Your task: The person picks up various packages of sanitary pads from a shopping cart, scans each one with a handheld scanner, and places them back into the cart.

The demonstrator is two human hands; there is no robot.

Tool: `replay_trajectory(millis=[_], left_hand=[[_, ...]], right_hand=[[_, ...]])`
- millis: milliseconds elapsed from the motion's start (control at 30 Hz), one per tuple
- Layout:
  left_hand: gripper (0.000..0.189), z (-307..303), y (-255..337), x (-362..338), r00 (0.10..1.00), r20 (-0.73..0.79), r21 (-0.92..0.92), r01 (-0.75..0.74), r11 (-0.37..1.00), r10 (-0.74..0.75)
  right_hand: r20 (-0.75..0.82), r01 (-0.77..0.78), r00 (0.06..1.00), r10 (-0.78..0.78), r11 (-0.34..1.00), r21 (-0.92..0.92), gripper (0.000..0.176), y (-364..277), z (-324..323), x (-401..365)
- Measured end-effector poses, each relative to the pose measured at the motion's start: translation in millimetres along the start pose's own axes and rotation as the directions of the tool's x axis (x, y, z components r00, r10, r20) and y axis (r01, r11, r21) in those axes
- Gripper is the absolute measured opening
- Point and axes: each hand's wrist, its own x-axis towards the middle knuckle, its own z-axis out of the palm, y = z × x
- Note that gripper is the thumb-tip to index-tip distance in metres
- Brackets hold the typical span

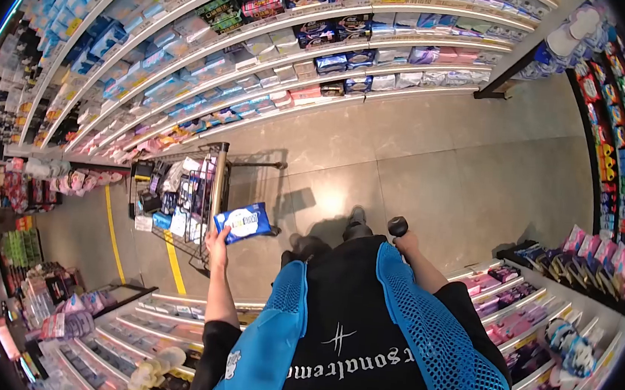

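Status: the left hand (217, 244) grips a blue-and-white soft packet (247, 223) by its near-left edge, with the thumb on the upper face. The packet is outside the shopping cart (208, 208), beside the near end of its push handle (220, 176). Contact between packet and handle cannot be confirmed. The cart basket contains mixed packages (170, 201), piled loosely; the held packet is not among them.

The right hand (407, 242) is closed around a dark, round-ended object (397, 226), held well apart from the packet. The exact type of this object cannot be determined.

Obstructions: the push handle and the wire wall of the cart stand between the left hand and the basket interior. The piled packages occupy much of the visible basket; remaining depth cannot be judged.

Surroundings: stocked shelving (370, 94) runs across the front, beyond the concrete floor (420, 156). Low shelf rows (514, 309) lie close on the right side, with further rows (118, 334) at the lower left. A dark post (517, 53) stands at the right end of the front shelving. A display rack (609, 139) and a row of pink packets (623, 261) are at the far right. Yellow floor lines (175, 263) pass near the cart.
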Motion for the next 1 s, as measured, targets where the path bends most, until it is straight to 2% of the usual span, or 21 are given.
replay_trajectory(millis=[33,67,167,200,233,300,333,400,500,533,633,700,833,900,967,1000], left_hand=[[0.059,2.8,-5.2,9.6,0.996,-0.06,0.093,0.075,0.993,-0.07],[0.062,1.6,-17.9,22.1,0.995,-0.051,0.119,0.087,0.989,-0.082],[0.063,15.0,8.2,6.0,0.995,-0.067,0.013,0.073,0.997,-0.071],[0.059,19.6,23.6,-0.9,1.0,-0.012,-0.133,0.013,0.991,-0.014],[0.05,25.6,30.7,-5.5,0.999,-0.04,-0.205,-0.015,0.979,0.007],[0.043,31.8,43.7,-12.4,0.997,0.073,-0.329,0.001,0.944,0.024],[0.041,35.5,46.5,-9.9,0.997,0.077,-0.3,0.006,0.954,0.018],[0.037,39.8,42.3,-11.4,0.997,0.083,-0.241,0.017,0.97,0.004],[0.035,57.8,73.6,-32.8,0.992,0.116,-0.287,0.075,0.955,-0.043],[0.034,60.7,78.0,-33.3,0.973,0.202,-0.379,0.184,0.907,-0.113],[0.032,70.3,99.1,-25.8,0.917,0.347,-0.457,0.347,0.819,-0.196],[0.036,80.7,115.6,-14.4,0.925,0.328,-0.404,0.319,0.857,-0.19],[0.039,127.5,196.1,17.4,0.959,0.276,-0.464,0.192,0.865,-0.066],[0.039,158.2,255.2,36.7,0.933,0.353,-0.499,0.128,0.857,0.066],[0.04,189.8,295.1,66.8,0.909,0.397,-0.515,0.106,0.851,0.127],[0.041,209.3,335.1,66.0,0.906,0.401,-0.56,0.125,0.819,0.136]], right_hand=[[-0.001,-0.007,1.0,0.007,0.998,0.062,0.031,-3.3,-11.9,-0.6],[-0.003,-0.015,1.0,0.016,0.992,0.126,0.03,-5.7,-22.0,0.2],[0.003,-0.05,0.999,0.051,0.977,0.207,0.029,7.8,-31.4,11.5],[0.004,-0.059,0.998,0.059,0.974,0.219,0.029,11.1,-32.7,16.8],[-0.003,-0.037,0.999,0.038,0.984,0.176,0.027,11.8,-37.1,14.4],[-0.015,0.009,1.0,-0.008,0.996,0.091,0.024,12.5,-44.6,9.0],[-0.04,0.044,0.998,-0.044,0.999,0.001,0.03,38.2,-26.1,34.2],[-0.054,0.061,0.997,-0.062,0.998,-0.025,0.037,56.9,-16.6,48.3],[-0.013,0.032,0.999,-0.032,0.999,-0.004,0.044,57.2,-23.5,53.1],[0.012,0.011,1.0,-0.011,1.0,0.013,0.046,55.6,-25.8,53.1],[0.028,-0.023,0.999,0.024,0.999,-0.034,0.048,44.5,-33.0,69.2],[0.025,-0.018,1.0,0.018,1.0,-0.002,0.046,35.0,-43.1,80.5],[-0.103,-0.004,0.995,0.012,0.996,0.084,0.041,3.1,-68.2,110.7],[-0.165,-0.011,0.986,0.021,0.998,0.064,0.036,-15.1,-85.3,119.9],[-0.223,0.007,0.975,0.007,0.998,0.059,0.033,-33.5,-104.5,133.2],[-0.249,0.022,0.969,-0.005,0.998,0.065,0.032,-34.5,-109.4,144.6]])
